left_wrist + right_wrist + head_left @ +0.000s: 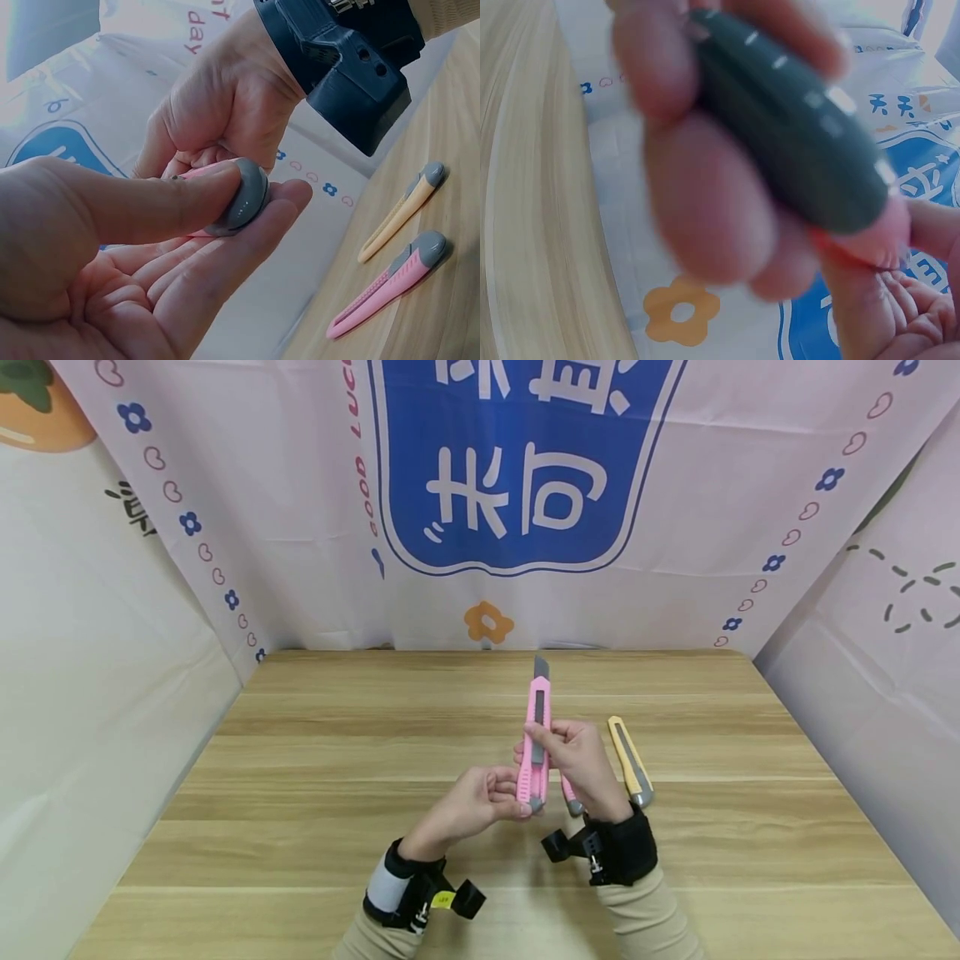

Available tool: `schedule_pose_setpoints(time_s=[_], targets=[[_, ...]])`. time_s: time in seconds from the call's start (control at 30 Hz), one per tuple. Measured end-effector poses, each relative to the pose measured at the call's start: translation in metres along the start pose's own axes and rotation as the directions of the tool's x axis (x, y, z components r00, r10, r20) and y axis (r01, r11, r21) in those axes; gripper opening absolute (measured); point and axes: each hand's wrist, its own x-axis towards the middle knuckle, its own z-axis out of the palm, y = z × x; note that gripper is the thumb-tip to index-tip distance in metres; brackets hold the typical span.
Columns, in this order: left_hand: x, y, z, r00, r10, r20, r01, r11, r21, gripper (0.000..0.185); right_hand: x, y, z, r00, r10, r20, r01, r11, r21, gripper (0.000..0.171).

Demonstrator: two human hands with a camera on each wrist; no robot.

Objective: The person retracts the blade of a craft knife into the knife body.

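Gripping pink cutter (537, 745): right hand (581, 762); left hand (472, 806) seemingly pinching cap.

A pink plastic utility knife (536, 735) with a grey end cap stands nearly upright above the wooden table, its grey blade extended at the top, gripped at its middle and base.

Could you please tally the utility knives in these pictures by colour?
Pink utility knives: 2, one held in both hands, one lying on the table
Yellow utility knife: 1, lying on the table
Total: 3
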Motion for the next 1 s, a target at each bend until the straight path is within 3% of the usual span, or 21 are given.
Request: schedule_pose_setpoints(time_s=[0.33, 0.63, 1.0], targets=[[-0.0008, 0.0016, 0.0008, 0.999, 0.006, -0.040, -0.006, 1.000, -0.009, 0.038, 0.0058, 0.0056, 0.0022, 0.999, 0.052, -0.016, -0.052, 0.998, 0.020, 0.044], [-0.0004, 0.0018, -0.0008, 0.999, -0.015, -0.037, 0.015, 1.000, -0.001, 0.040, 0.0040, 0.0039, 0.0009, 0.999, 0.038, 0.008, -0.037, 0.997, -0.066, 0.045], [-0.0007, 0.0000, -0.0011, 1.000, 0.006, 0.005, -0.006, 1.000, 0.019, 0.038, 0.0015, 0.0019, -0.0052, 0.996, 0.009, 0.090, -0.007, 1.000, -0.022, 0.024]])
